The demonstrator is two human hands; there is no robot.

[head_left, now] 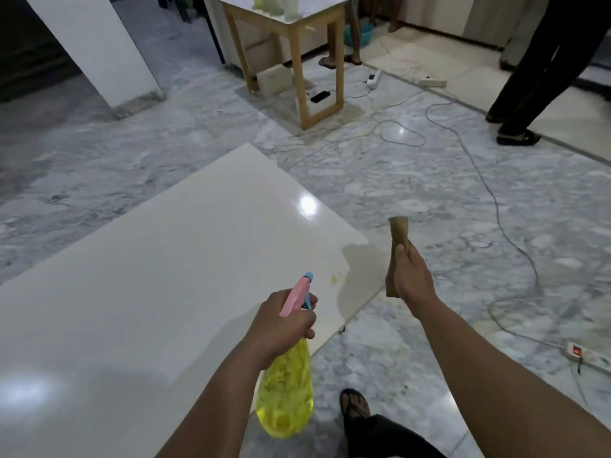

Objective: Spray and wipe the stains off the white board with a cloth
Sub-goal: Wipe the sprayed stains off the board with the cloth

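A large white board (172, 276) lies flat in front of me, its right corner near the middle of the view. A small yellowish stain (337, 278) marks it close to that corner. My left hand (284, 320) grips a spray bottle (286, 391) with a yellow body and pink head, the nozzle pointing toward the stain. My right hand (413, 276) holds a folded brown cloth (398, 241) upright, just past the board's right edge and above the floor.
A marble floor (429, 200) surrounds the board. A wooden side table (291, 44) stands behind it. Cables (496, 206) trail across the floor to a power strip (585, 353) at right. Another person's legs (529, 77) stand at the far right. My sandalled foot (355, 404) is below.
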